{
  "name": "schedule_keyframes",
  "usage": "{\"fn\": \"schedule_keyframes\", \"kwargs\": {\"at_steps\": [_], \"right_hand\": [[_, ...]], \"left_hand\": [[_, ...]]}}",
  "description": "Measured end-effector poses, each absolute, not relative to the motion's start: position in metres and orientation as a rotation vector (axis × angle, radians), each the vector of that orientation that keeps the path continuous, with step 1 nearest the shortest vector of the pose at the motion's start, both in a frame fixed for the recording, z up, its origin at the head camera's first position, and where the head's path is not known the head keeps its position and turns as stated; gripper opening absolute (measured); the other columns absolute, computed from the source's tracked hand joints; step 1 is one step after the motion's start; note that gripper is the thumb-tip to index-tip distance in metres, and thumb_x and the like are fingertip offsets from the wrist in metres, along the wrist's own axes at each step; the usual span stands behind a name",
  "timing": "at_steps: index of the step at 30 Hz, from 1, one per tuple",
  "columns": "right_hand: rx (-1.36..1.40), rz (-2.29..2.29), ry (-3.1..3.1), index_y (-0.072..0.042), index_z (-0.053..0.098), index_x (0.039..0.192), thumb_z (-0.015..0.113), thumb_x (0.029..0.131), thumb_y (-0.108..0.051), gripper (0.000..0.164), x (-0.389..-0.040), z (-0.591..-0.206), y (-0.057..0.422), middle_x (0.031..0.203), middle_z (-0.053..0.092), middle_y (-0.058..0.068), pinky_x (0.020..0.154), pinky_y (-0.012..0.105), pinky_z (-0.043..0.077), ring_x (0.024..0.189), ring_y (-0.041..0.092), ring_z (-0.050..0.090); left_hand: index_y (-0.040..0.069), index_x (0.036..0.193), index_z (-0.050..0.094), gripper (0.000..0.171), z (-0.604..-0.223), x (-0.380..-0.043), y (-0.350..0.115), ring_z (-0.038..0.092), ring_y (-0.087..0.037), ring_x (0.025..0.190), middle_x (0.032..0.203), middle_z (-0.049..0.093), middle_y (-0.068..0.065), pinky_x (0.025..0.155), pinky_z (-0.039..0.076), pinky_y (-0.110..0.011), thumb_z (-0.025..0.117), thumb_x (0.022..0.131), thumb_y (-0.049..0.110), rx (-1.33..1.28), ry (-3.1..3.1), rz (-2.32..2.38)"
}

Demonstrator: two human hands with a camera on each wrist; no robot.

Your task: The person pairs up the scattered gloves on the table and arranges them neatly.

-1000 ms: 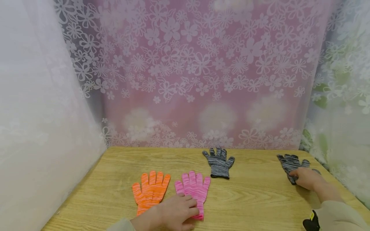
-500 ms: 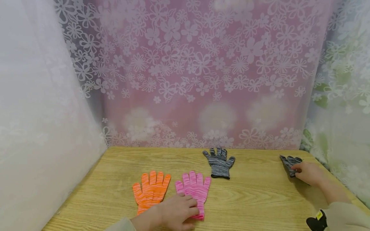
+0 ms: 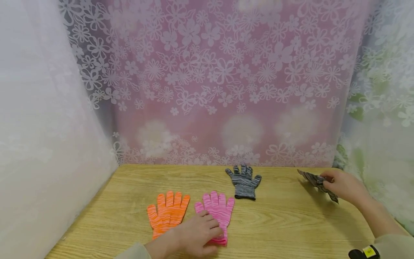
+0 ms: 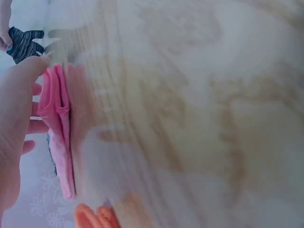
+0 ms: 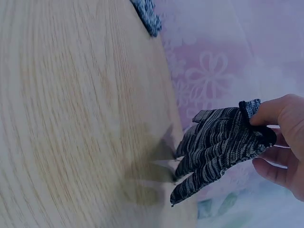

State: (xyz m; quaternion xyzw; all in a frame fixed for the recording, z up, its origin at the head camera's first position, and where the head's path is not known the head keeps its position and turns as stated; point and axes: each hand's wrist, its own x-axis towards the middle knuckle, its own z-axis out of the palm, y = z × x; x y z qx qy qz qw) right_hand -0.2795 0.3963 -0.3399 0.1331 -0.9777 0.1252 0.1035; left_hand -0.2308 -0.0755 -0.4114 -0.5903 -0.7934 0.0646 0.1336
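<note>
My right hand (image 3: 346, 185) pinches a black-and-grey knit glove (image 3: 312, 178) at its cuff end and holds it tilted above the table's right side, with a shadow below. In the right wrist view, that glove's fingers (image 5: 199, 164) hang down and away from the thumb. My left hand (image 3: 198, 232) rests loosely over the lower part of a pink glove (image 3: 221, 207), which lies flat and is partly covered. Left of it lies an orange glove (image 3: 170, 212), its cuff partly hidden by my forearm. A second black-and-grey glove (image 3: 244, 183) lies flat farther back.
The wood-grain table (image 3: 275, 223) carries all these gloves. A floral curtain (image 3: 226, 90) stands along its back edge, and pale sheets (image 3: 55, 126) hang at both sides.
The right hand has lifted the black-and-grey glove off the table and moved it slightly back, its free end swinging left. The left hand has barely moved on the pink glove.
</note>
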Motion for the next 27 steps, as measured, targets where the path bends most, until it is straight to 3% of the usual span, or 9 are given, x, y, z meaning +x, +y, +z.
{"fn": "schedule_keyframes", "kwargs": {"at_steps": [11, 18, 22, 27], "right_hand": [[0.547, 0.252, -2.814, 0.001, 0.065, 0.102, 0.062, 0.082, -0.010, 0.023, -0.254, -0.325, 0.343, 0.090, 0.062, 0.009, 0.052, 0.030, 0.041, 0.065, 0.013, 0.054], [0.659, 0.141, -2.720, -0.011, 0.067, 0.091, 0.068, 0.077, -0.010, 0.014, -0.234, -0.328, 0.322, 0.082, 0.056, -0.006, 0.050, 0.023, 0.036, 0.060, 0.001, 0.044], [0.751, 0.132, -2.716, -0.015, 0.066, 0.086, 0.070, 0.075, -0.009, 0.013, -0.224, -0.332, 0.315, 0.080, 0.055, -0.010, 0.050, 0.022, 0.039, 0.060, -0.001, 0.046], [0.813, 0.201, -2.786, -0.018, 0.065, 0.085, 0.070, 0.075, -0.010, 0.014, -0.213, -0.338, 0.309, 0.081, 0.056, -0.012, 0.051, 0.022, 0.041, 0.063, 0.000, 0.051]], "left_hand": [[0.014, 0.121, 0.057, 0.039, -0.381, -0.253, -0.064, 0.053, -0.011, 0.096, 0.104, 0.059, 0.005, 0.087, 0.040, -0.031, 0.052, 0.092, 0.040, -1.551, -2.399, 0.162], [0.015, 0.124, 0.056, 0.039, -0.357, -0.275, -0.045, 0.052, -0.016, 0.112, 0.116, 0.059, 0.002, 0.099, 0.035, -0.044, 0.050, 0.094, 0.039, -1.397, -2.662, 0.047], [0.017, 0.126, 0.056, 0.040, -0.353, -0.289, -0.030, 0.050, -0.016, 0.116, 0.121, 0.057, 0.003, 0.101, 0.032, -0.045, 0.049, 0.094, 0.041, -1.334, -2.745, 0.033], [0.020, 0.125, 0.057, 0.038, -0.352, -0.305, -0.005, 0.054, -0.013, 0.110, 0.118, 0.059, 0.005, 0.098, 0.037, -0.039, 0.052, 0.093, 0.041, -1.295, -2.795, 0.054]]}}
